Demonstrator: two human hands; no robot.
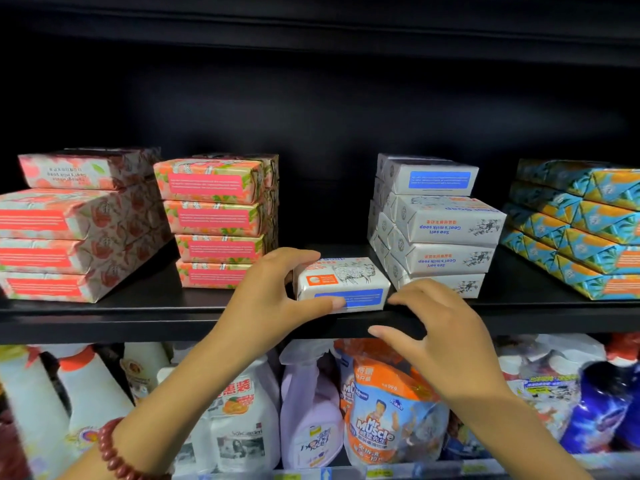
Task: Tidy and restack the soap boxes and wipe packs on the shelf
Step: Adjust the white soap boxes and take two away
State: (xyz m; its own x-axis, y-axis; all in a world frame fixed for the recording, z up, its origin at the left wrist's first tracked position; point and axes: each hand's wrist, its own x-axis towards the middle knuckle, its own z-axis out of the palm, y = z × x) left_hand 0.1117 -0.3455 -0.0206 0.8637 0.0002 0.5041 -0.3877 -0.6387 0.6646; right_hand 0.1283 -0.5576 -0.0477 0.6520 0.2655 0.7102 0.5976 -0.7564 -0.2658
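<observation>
At the far left of the black shelf (138,320) stood a red-flowered stack (69,244) of soap boxes, its left side cut off by the frame edge and its top box lying with the print upside down; just to its right stood a narrower pink-and-green stack (218,220), four boxes high at the front, with more behind that were hard to count in the dark. The left hand (273,289), a string of dark red beads (110,452) on its wrist, reached up from below and gripped a single white soap box (346,278); its fingers (298,256) curled over the box's top left rear edge while the thumb pressed the blue panel on the front face, so the box sat between thumb and fingers, flat on the shelf near its front lip, between the pink-and-green stack and the white stack. The right hand (446,327) hovered just beside the box's right end, its fingers (408,296) spread wide, loosely bent and holding nothing; whether the foremost fingertip touched the box's corner could not be told. That hand hid part of the lowest box of the white stack (446,230), whose boxes sat unevenly, some printed upside down. At the far right a blue-and-orange stack (581,230) ran out of frame. On the level below, partly hidden by both forearms, stood a pale purple spray bottle (308,410) and an orange-and-blue refill pouch (384,410); the remaining bottles were too blurred to name.
</observation>
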